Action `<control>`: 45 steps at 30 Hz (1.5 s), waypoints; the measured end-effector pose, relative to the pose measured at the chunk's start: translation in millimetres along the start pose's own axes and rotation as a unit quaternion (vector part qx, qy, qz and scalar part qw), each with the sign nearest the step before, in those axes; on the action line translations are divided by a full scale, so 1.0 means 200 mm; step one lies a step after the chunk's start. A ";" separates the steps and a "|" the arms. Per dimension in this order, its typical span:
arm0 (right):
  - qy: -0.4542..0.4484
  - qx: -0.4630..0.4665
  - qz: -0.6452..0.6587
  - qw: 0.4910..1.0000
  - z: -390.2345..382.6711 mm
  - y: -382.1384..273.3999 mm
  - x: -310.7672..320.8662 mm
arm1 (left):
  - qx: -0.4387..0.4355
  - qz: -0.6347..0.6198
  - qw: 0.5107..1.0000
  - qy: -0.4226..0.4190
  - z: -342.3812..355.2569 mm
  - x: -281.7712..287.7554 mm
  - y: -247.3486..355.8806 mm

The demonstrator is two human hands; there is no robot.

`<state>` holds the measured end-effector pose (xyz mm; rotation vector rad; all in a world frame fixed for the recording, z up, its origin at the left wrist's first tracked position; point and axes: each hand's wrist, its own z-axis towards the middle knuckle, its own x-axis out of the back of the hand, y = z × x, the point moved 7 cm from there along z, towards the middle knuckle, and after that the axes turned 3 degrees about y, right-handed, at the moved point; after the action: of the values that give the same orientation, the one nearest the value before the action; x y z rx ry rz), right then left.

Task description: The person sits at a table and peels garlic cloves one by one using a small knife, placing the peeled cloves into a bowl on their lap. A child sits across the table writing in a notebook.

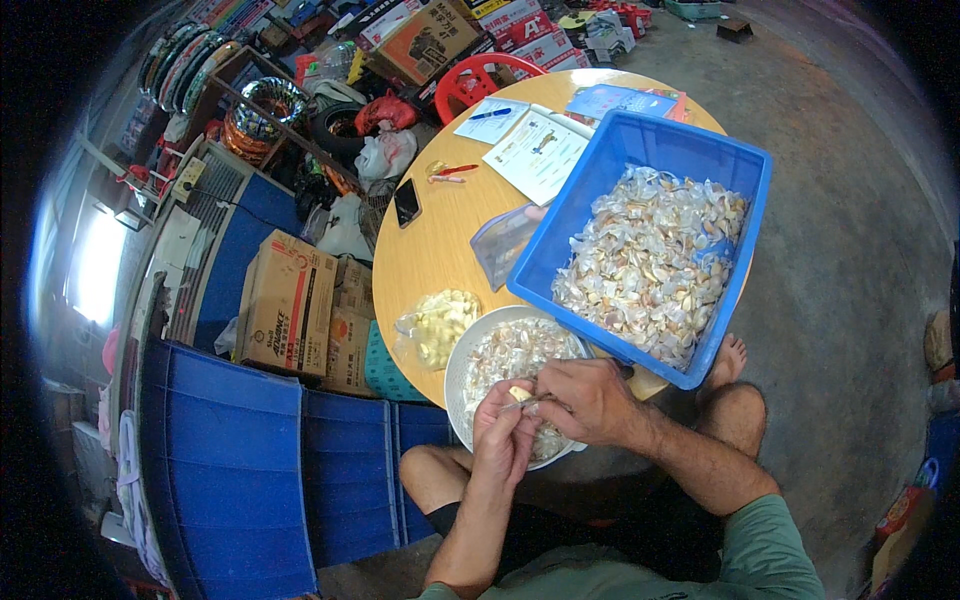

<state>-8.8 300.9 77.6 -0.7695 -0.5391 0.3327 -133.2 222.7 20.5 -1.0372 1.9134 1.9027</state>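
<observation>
Above the white bowl [452, 385], my left hand [497, 432] pinches a pale garlic clove [520, 394] between thumb and fingertips. My right hand [590, 400] meets it from the right, its fingers closed at the clove's skin. The bowl holds a heap of whitish papery garlic [515, 350], loose skins among it. To its left lies a clear plastic bag [438, 325] of smooth, yellowish peeled cloves. A large blue bin [640, 130], half over the table's right side, contains many garlic cloves and skins [650, 260].
On the round wooden table [420, 260] are a phone [407, 202], a red pen [457, 170], an open book [540, 150] and a zip bag [497, 245]. A red chair [480, 80] stands behind. Cardboard boxes [285, 305] and a blue bench [230, 440] lie to the left.
</observation>
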 end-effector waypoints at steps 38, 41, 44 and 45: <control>-0.001 -0.055 0.039 0.998 0.00 0.04 -0.02 | -0.076 0.065 0.993 0.061 -0.03 -0.04 0.05; 0.007 -0.045 0.036 0.998 0.00 0.03 -0.01 | -0.081 0.081 0.992 0.058 -0.03 -0.03 0.05; 0.015 -0.040 0.028 0.999 0.00 0.03 0.00 | -0.071 0.073 0.992 0.072 -0.04 -0.03 0.04; 0.017 -0.037 0.025 0.999 0.00 0.04 -0.01 | -0.066 0.067 0.992 0.083 -0.04 -0.04 0.04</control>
<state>-10.9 304.4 71.3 -0.8610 -0.5026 0.3467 -130.0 215.9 31.4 -1.1641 2.0162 2.1016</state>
